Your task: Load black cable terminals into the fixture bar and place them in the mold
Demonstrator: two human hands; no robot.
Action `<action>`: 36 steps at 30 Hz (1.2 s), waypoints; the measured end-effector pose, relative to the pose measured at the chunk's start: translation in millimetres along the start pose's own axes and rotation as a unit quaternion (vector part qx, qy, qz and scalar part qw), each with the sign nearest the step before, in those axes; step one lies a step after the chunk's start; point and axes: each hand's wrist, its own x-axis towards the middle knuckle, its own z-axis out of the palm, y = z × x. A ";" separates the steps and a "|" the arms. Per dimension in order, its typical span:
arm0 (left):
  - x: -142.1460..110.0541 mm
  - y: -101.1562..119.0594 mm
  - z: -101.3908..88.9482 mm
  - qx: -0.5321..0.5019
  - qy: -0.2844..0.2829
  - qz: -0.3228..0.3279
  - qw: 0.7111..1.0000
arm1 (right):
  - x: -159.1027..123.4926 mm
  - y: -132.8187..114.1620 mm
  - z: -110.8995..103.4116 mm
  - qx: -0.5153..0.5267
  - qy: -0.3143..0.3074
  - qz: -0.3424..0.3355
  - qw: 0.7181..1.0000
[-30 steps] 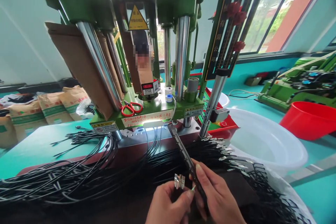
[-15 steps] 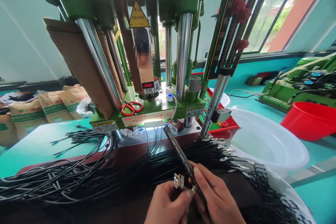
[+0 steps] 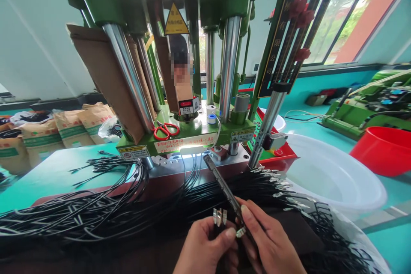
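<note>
left hand (image 3: 205, 250) pinches terminals (image 3: 219, 216) | right hand (image 3: 269, 244) grips bar (image 3: 224, 190), just before press (image 3: 189, 137) | wires (image 3: 96, 214): light, limp, snag-prone; hold by stiff metal ends

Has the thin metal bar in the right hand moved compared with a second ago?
Cannot tell: the metal bar keeps nearly the same offset from the red scissors; the camera itself shifted.
</note>
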 end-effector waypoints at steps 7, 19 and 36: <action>0.0 0.7 -6.1 -0.015 0.048 0.019 0.999 | -0.3 2.0 -9.2 0.056 -0.036 0.060 0.996; -3.8 5.9 7.5 0.125 0.079 -0.032 0.989 | 2.6 2.7 -15.1 -0.002 -0.086 0.047 0.995; -3.5 3.6 -7.7 0.040 0.052 0.022 0.998 | 1.4 2.4 -15.9 0.039 -0.058 0.095 0.993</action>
